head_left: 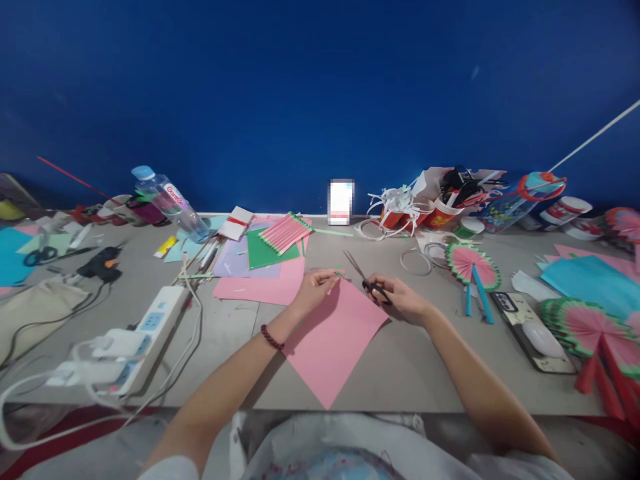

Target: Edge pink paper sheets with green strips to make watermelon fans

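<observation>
Head view, centre of frame: my left hand (314, 288) is closed, its fingertips pinching a thin green strip (339, 272). My right hand (403, 299) is closed around the handles of the black scissors (358, 270), blades pointing up and left, just beside the strip. Both hands sit at the upper corner of the pink sheet (333, 340), which lies flat on the table (415, 373).

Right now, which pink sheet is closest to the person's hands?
The large pink sheet lying cornerwise at the table's front, its far corner between the left hand and the right hand. The other pink sheet lies farther back, partly under green paper.
</observation>
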`<action>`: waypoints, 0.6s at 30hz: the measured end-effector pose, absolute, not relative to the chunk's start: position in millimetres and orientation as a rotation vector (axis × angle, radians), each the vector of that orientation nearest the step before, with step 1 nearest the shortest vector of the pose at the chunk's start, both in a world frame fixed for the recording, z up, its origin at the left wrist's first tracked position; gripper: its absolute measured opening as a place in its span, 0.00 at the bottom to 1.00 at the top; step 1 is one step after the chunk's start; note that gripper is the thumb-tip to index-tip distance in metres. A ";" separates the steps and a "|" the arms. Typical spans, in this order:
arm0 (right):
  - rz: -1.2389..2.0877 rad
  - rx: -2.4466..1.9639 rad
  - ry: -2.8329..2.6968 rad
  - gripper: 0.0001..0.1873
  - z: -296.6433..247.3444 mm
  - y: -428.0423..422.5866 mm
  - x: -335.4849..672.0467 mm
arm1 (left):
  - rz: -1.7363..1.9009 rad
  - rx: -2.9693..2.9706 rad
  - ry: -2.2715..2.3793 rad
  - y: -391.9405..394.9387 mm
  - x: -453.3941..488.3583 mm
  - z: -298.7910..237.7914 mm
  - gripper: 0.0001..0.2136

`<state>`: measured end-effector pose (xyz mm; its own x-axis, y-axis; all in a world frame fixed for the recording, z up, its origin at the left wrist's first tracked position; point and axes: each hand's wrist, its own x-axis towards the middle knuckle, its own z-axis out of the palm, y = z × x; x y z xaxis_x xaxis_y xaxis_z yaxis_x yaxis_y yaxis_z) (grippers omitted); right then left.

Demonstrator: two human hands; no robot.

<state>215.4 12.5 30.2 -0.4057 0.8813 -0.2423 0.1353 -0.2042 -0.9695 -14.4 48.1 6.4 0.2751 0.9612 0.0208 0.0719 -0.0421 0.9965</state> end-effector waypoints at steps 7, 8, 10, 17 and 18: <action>0.945 -1.625 -1.679 0.20 15.3 29.1 228.5 | 1.058 1.543 1.086 48.9 -16.2 5.5 0.12; 0.818 -1.693 -1.727 0.19 11.8 30.4 229.1 | 1.055 1.561 1.076 48.3 -16.5 7.0 0.12; 0.612 -1.778 -1.794 0.16 5.6 31.8 229.5 | 1.050 1.576 1.057 47.0 -17.0 10.1 0.14; 0.473 -1.834 -1.757 0.13 -3.3 32.2 230.5 | 1.044 1.514 1.060 47.8 -18.2 8.9 0.16; 0.476 -1.829 -1.761 0.13 -3.7 32.4 231.0 | 1.038 1.454 1.070 48.2 -18.4 7.8 0.16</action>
<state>231.0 32.4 -3.7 0.0785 0.9897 0.1201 0.7945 0.0107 -0.6071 -18.4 48.2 7.8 0.2367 0.9690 0.0704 0.1001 -0.0964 0.9903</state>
